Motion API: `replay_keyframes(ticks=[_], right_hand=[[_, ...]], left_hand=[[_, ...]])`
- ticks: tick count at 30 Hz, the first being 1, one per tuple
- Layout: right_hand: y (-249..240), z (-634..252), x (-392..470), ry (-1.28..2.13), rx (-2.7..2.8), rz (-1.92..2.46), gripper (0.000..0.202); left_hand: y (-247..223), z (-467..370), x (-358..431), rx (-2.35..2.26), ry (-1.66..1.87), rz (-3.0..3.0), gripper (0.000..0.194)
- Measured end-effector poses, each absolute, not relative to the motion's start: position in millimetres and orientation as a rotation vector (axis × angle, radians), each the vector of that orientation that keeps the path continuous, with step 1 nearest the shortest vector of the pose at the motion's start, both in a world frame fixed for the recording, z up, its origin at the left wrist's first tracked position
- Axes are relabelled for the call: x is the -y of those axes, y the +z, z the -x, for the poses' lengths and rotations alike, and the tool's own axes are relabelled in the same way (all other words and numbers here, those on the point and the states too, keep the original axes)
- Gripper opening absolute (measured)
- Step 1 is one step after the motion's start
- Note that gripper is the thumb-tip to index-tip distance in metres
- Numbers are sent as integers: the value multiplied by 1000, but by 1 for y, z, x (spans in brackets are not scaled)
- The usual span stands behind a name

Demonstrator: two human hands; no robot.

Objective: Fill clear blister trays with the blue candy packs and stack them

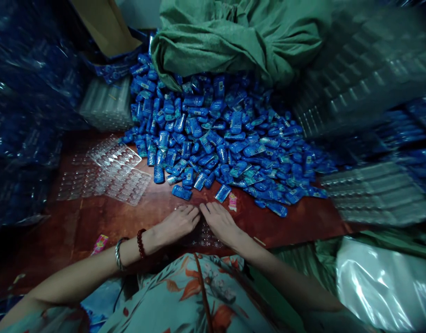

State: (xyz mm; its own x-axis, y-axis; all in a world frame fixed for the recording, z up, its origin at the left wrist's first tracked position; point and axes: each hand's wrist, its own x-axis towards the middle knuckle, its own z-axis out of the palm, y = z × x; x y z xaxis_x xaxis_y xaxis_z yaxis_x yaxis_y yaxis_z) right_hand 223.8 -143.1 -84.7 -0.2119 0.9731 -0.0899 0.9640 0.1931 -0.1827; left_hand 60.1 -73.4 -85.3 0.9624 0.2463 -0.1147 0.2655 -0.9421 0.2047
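In front of my body lies a clear plastic blister tray (203, 237) with rows of small moulded pockets, partly covered by my hands. My left hand (183, 222), with beads and a metal bangle at its wrist, is closed over the tray's left side. My right hand (220, 223) is closed over the right side, its fingertips close to those of the left. Both hands have bent fingers at the far edge; the thumbs are mostly hidden. Just beyond them lie small blue shrink-wrapped packs (181, 192), at the front of a large heap (206, 138) of the same.
Loose clear trays (126, 182) overlap on the reddish-brown tabletop (136, 222) at left. Stacked trays stand back left (107, 104) and right (376, 194). A green cloth sack (213, 46) sits behind the heap. Pink wrappers (233, 202) and a shiny plastic bundle (383, 282) are nearby.
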Motion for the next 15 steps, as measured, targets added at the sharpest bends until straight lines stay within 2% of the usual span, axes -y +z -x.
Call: replay_keyframes(ticks=[3, 5, 9, 12, 15], right_hand=[[-86, -230, 147, 365, 2396, 1891, 35], [-88, -242, 149, 430, 2298, 1795, 37], [-96, -275, 140, 354, 2012, 1943, 38], [-102, -298, 123, 285, 2089, 2165, 39], [-106, -313, 115, 315, 2296, 2136, 39]], left_hand=[[-92, -46, 73, -515, 24, -2756, 40], [-97, -35, 69, -639, 276, -2588, 45], [-105, -25, 52, -1208, 773, -2068, 30], [-114, -36, 35, -1447, 704, -1953, 39], [-125, -52, 26, -1463, 586, -2059, 51]])
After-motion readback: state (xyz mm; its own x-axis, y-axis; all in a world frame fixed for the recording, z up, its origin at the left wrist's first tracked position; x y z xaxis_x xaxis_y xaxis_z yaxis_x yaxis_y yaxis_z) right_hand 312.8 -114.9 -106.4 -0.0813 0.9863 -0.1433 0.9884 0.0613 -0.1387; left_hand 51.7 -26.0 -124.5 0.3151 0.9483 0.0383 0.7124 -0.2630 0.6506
